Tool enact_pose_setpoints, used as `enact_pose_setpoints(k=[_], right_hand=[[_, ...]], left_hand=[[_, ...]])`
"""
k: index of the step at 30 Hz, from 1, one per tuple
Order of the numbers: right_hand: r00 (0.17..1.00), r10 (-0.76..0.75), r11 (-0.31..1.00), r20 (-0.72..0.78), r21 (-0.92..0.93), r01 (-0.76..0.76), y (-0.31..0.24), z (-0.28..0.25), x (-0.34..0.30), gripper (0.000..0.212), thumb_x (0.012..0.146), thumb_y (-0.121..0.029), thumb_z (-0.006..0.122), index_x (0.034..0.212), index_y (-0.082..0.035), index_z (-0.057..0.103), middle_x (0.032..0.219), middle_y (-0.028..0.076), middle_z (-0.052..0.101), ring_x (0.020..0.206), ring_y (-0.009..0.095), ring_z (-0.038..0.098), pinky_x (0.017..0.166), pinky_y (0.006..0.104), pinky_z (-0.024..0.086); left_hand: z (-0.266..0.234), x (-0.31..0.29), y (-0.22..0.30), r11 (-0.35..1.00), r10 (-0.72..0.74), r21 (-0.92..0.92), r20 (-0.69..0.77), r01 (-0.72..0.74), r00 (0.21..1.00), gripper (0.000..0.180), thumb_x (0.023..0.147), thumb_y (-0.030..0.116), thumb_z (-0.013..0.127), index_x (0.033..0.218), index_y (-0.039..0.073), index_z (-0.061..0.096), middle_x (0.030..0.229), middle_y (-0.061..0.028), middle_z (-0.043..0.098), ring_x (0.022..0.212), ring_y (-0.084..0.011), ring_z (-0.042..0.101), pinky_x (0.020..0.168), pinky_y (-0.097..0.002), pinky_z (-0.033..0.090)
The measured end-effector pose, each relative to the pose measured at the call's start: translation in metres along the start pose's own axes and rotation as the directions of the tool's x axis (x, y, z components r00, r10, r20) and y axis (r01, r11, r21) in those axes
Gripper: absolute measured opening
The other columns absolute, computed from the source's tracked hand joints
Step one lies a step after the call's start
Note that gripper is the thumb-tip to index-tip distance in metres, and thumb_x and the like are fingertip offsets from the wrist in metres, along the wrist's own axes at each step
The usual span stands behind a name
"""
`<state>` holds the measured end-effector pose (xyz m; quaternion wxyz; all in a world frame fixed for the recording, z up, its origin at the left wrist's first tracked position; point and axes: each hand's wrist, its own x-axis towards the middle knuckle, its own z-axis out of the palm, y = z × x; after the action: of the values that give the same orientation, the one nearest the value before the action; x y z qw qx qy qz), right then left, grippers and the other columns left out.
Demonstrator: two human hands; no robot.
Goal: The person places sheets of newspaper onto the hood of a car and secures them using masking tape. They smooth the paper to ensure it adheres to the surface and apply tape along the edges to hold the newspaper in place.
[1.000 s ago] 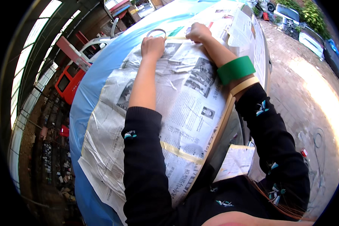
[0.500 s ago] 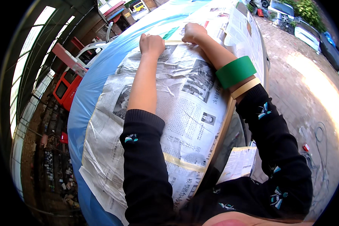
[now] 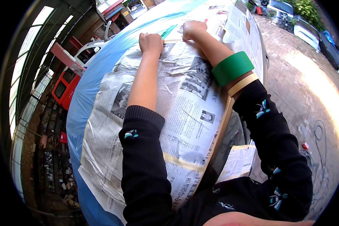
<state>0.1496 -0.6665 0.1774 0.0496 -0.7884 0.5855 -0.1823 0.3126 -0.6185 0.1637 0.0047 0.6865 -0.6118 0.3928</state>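
While both arms stretch forward across the curved body of a vehicle, the newspaper sheets [image 3: 184,113] taped over it lie under the hands, covering most of the rounded panel from the near edge up to the far end. The left hand [image 3: 150,42] rests knuckles-up on the far part of the paper, its fingers curled down against the sheet, closed into a loose fist; whether anything is pinched inside it I cannot tell. Just to its right, the right hand [image 3: 194,30] presses on the paper in the same way, fingers bent under and together — what, if anything, they pinch is hidden. Between the two hands runs a thin strip of beige masking tape [image 3: 173,40] along the paper's edge, and a short green strip [image 3: 168,31] shows just beyond it. On the right forearm sit two tape rolls worn like bracelets: a wide green roll [image 3: 232,68] and, touching it on the sleeve side, a narrower beige roll [image 3: 243,84]. Another band of beige tape [image 3: 182,162] joins sheets nearer the body. Left of the paper the blue plastic film [image 3: 81,101] covers the vehicle — beyond it stands a red vehicle [image 3: 66,84], and to the right lies a brick-paved ground [image 3: 301,86].
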Motion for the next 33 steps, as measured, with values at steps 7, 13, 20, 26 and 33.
enact_pose_setpoints(k=[7, 13, 20, 26, 33], right_hand=[[0.882, -0.348, 0.936, -0.317, -0.16, 0.312, -0.008, 0.024, 0.014, 0.028, 0.078, -0.009, 0.065, 0.105, -0.008, 0.07, 0.115, 0.01, 0.065, 0.113, 0.026, 0.059, 0.085, 0.0353, 0.051], [0.834, -0.539, 0.801, 0.122, -0.234, 0.551, -0.028, 0.028, 0.001, 0.03, 0.072, -0.014, 0.074, 0.102, -0.01, 0.072, 0.111, 0.012, 0.066, 0.099, 0.026, 0.065, 0.081, 0.0335, 0.052], [0.868, -0.489, 0.791, 0.083, -0.378, 0.481, -0.04, 0.044, 0.008, 0.052, 0.074, -0.024, 0.079, 0.123, -0.017, 0.063, 0.138, 0.004, 0.049, 0.112, 0.019, 0.059, 0.084, 0.031, 0.051], [0.87, -0.46, 0.799, 0.178, -0.345, 0.493, -0.048, 0.027, -0.011, 0.04, 0.085, -0.015, 0.061, 0.125, -0.01, 0.061, 0.145, 0.01, 0.041, 0.116, 0.023, 0.057, 0.086, 0.0325, 0.051], [0.839, -0.521, 0.717, 0.154, -0.454, 0.529, -0.052, 0.033, -0.011, 0.052, 0.081, -0.022, 0.072, 0.128, -0.007, 0.057, 0.132, 0.007, 0.056, 0.108, 0.018, 0.062, 0.077, 0.0297, 0.052]], left_hand=[[0.001, 0.005, -0.002, 1.0, -0.016, -0.018, -0.059, 0.015, 0.998, 0.028, 0.08, 0.042, 0.068, 0.078, 0.015, 0.075, 0.081, -0.004, 0.071, 0.088, -0.0206, 0.064, 0.085, -0.0328, 0.038], [0.009, 0.0, -0.009, 0.999, -0.032, -0.023, -0.088, 0.03, 0.996, 0.033, 0.078, 0.046, 0.068, 0.077, 0.014, 0.074, 0.081, -0.0064, 0.071, 0.088, -0.021, 0.064, 0.086, -0.0328, 0.036], [0.009, 0.019, -0.036, 0.985, 0.131, -0.114, 0.0, -0.13, 0.991, 0.041, 0.082, 0.05, 0.062, 0.079, 0.012, 0.075, 0.082, -0.0092, 0.07, 0.087, -0.0224, 0.064, 0.091, -0.0354, 0.034], [0.017, 0.035, -0.075, 0.974, 0.0, -0.225, 0.145, 0.034, 0.989, 0.034, 0.082, 0.046, 0.064, 0.08, 0.014, 0.075, 0.084, -0.0062, 0.071, 0.088, -0.0207, 0.063, 0.091, -0.0356, 0.033], [0.042, 0.03, -0.069, 0.987, 0.154, 0.085, -0.193, -0.139, 0.969, 0.025, 0.081, 0.035, 0.066, 0.077, 0.012, 0.073, 0.083, -0.006, 0.07, 0.094, -0.0206, 0.06, 0.09, -0.0355, 0.037]])
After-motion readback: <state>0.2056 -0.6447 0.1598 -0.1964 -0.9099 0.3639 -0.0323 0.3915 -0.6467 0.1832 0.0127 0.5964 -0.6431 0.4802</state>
